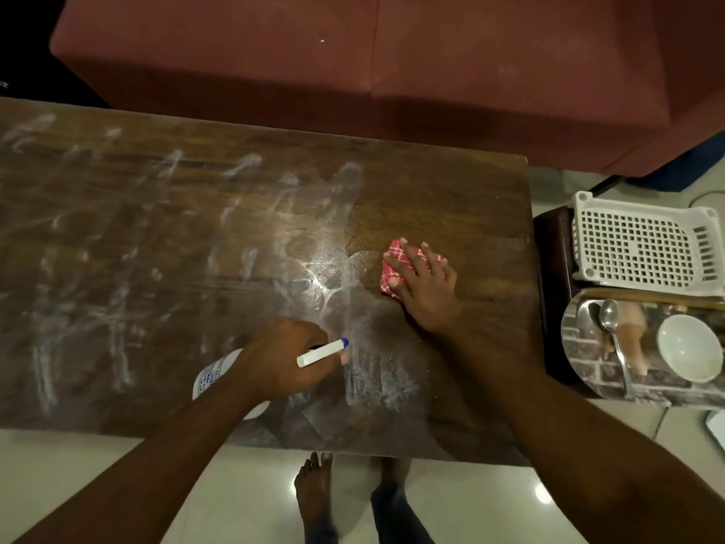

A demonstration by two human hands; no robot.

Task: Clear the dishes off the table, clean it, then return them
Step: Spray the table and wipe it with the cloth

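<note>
A long brown wooden table (117,237) fills the view, streaked with white foamy spray marks. My left hand (282,355) grips a white spray bottle (214,376) near the front edge, its white nozzle with a blue tip pointing right. My right hand (423,284) lies flat, fingers spread, on a folded red and white checked cloth (392,265) pressed against the table's right part. The dishes stand off the table at the right: a white bowl (688,347) and a metal spoon (612,331) on a shiny round tray (588,371).
A white plastic basket (635,245) sits behind the tray on a dark low stand (549,268). A red sofa (353,64) runs along the table's far side. My bare feet (314,492) stand on the pale tiled floor in front.
</note>
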